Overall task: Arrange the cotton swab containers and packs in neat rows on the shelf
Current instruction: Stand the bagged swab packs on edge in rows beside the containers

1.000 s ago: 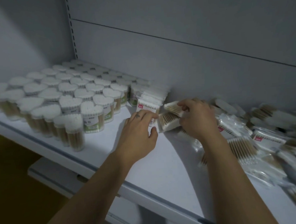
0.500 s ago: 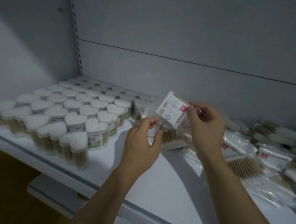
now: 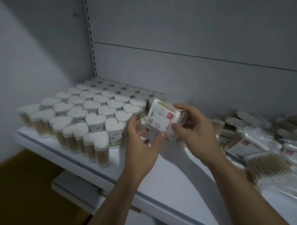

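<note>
Both hands have come closer together since half a second ago: the left hand (image 3: pixel 140 142), curled before, is now loosely spread, and the pack of cotton swabs (image 3: pixel 159 117) has turned so its printed white face looks toward that hand

Right hand (image 3: pixel 195 128) holds the pack up above the shelf (image 3: pixel 88 168), pinching its right end between the thumb below and the fingers over the top edge. It is tilted, with a small red label near the right-hand fingers and the wooden sticks showing along its upper side. On the left hand, the thumb tip touches the pack's lower corner, while the fingers stand curved and apart just beside its left edge without closing on it. Behind those fingers some red marks show, too blurred to tell what they belong to

On the left part of the shelf the heart-shaped containers (image 3: pixel 93 118) stand upright in close rows, white swab tips up, reaching from the front lip back to the grey rear panel (image 3: pixel 193 72). On the right part the loose packs (image 3: pixel 262 165) lie in an untidy heap, overlapping one another, several with red labels. Bare white shelf lies between the two groups, under the forearms. Below the front edge a lower shelf (image 3: pixel 74 190) juts out, and a yellow-brown floor (image 3: pixel 28 196) shows at the lower left
</note>
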A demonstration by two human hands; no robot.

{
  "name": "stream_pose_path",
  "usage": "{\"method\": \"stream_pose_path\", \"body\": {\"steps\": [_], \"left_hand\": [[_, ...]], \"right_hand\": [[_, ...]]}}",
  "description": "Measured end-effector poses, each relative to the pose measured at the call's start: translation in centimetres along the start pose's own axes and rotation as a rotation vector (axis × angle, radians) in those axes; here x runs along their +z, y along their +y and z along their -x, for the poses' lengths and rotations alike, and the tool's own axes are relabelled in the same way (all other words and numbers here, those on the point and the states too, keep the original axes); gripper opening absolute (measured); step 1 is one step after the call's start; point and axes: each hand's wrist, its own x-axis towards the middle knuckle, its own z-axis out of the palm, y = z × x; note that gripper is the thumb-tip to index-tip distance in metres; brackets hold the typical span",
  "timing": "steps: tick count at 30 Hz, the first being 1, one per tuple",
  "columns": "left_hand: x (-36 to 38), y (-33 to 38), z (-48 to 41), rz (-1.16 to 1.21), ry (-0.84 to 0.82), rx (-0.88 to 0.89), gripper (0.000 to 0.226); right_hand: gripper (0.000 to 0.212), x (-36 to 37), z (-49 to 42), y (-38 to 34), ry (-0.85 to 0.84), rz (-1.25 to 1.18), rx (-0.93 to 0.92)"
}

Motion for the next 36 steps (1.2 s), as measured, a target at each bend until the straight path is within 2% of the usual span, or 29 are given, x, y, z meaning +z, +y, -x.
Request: {"method": "stream_pose_path", "body": {"steps": [2, 6, 9, 12, 14, 18, 20, 23, 27, 29, 33, 36], "left_hand": [[-0.4, 0.0, 0.1, -0.009, 0.034, 0.023, 0.080], [-0.4, 0.2, 0.5, -0.200, -0.012, 0.144, 0.064], [-0.2, -0.1, 0.8, -0.507, -0.104, 0.277, 0.049], [-0.2, -0.3, 0.9, -0.696, -0.158, 0.244, 0.043], [-0.1, -0.3, 0.9, -0.728, -0.171, 0.228, 0.041], [-0.1, -0.2, 1.0, -0.722, -0.130, 0.194, 0.039], [-0.1, -0.1, 1.0, -0.730, -0.123, 0.194, 0.033], [-0.1, -0.2, 0.9, -0.765, -0.160, 0.226, 0.029], [0.0, -0.6, 0.6, -0.811, -0.229, 0.206, 0.047], [0.1, -0.8, 0.6, -0.844, -0.253, 0.179, 0.053], [0.3, -0.9, 0.5, -0.922, -0.302, 0.189, 0.053], [-0.1, -0.4, 0.7, -0.868, -0.285, 0.225, 0.043]], "right_hand": [[0.045, 0.0, 0.0, -0.2, 0.063, -0.050, 0.004], [0.031, 0.0, 0.0, 0.1, 0.042, -0.074, 0.038], [0.024, -0.2, -0.2, 0.7, 0.041, 0.131, -0.006], [0.021, -0.2, -0.3, 1.2, 0.005, 0.327, -0.062], [0.027, -0.2, -0.3, 1.3, -0.097, 0.471, -0.100], [0.058, -0.5, -0.2, 1.8, -0.299, 0.780, -0.177], [0.061, -0.2, 0.1, 2.0, -0.280, 0.818, -0.210], [0.059, 0.6, 0.0, 2.2, -0.152, 0.778, -0.204], [0.038, 1.2, -0.8, 3.1, -0.014, 0.824, -0.288], [0.035, 1.3, -1.0, 3.7, 0.013, 0.876, -0.287], [0.041, 1.0, -0.8, 3.9, 0.011, 0.893, -0.265], [0.053, 1.0, -0.2, 3.3, -0.005, 0.912, -0.257]]}}
